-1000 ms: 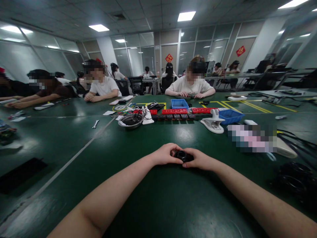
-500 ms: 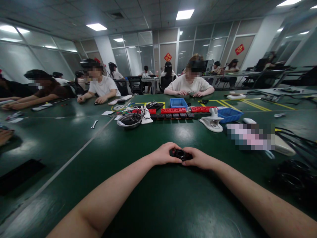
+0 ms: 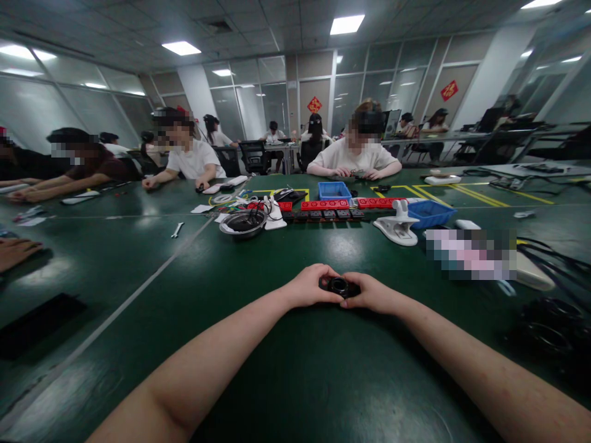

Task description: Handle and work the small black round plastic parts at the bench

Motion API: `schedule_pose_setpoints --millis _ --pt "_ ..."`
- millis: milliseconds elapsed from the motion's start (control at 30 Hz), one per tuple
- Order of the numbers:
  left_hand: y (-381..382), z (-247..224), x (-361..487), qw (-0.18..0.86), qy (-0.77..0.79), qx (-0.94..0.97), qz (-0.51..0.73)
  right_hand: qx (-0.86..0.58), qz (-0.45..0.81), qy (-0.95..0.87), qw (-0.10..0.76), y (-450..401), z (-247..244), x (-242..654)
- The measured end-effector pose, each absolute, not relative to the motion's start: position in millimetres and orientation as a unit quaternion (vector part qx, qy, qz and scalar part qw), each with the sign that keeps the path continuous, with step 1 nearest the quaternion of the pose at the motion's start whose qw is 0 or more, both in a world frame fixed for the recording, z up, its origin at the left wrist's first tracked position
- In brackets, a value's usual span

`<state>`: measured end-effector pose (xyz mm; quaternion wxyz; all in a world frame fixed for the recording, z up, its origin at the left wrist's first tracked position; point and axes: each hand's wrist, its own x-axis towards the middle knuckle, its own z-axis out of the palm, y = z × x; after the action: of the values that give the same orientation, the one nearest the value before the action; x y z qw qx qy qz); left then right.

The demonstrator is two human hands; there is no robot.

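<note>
A small black object with a round, ring-like opening [image 3: 339,285] is held between both hands, low over the green table [image 3: 258,264]. My left hand [image 3: 314,285] grips its left side, fingers curled behind and thumb in front. On the other side, my right hand [image 3: 368,291] closes on its right end, with the thumb near the left thumb. The fingers hide part of the object, and its exact kind cannot be made out.
Beyond the hands lie a metal bowl [image 3: 243,224], a white clip stand [image 3: 398,225], red power strips [image 3: 325,204] and blue trays [image 3: 429,213]. A wrench [image 3: 177,230] lies left. Black coiled parts [image 3: 549,326] sit right. People work across the table.
Both hands keep hold of the black object, which looks slightly turned, with its ring facing a little more toward the camera. The whole view has shifted very slightly.
</note>
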<state>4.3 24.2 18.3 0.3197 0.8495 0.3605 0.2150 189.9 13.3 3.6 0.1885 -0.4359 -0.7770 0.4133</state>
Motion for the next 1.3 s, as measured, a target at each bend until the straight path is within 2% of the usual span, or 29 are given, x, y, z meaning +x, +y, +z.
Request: schedule_pose_setpoints --millis 167,333,433,633,833,1300 --pt "17 15 11 0.289 0.406 0.836 0.231 -0.481 0.324 -0.791 0.194 13 -2 187" --pt "11 10 15 0.238 0.463 0.808 0.275 -0.599 0.142 -0.764 0.193 3 -7 171" --pt "14 11 13 0.234 0.457 0.814 0.271 -0.614 0.09 -0.763 0.178 -2 -6 165" --pt "23 17 3 0.311 0.372 0.843 0.23 -0.463 0.204 -0.834 0.22 2 1 177" --pt "29 15 1 0.35 0.351 0.843 0.207 -0.375 0.399 -0.816 0.182 13 7 191" --pt "28 16 1 0.347 0.352 0.845 0.205 -0.387 0.402 -0.805 0.198 15 3 190"
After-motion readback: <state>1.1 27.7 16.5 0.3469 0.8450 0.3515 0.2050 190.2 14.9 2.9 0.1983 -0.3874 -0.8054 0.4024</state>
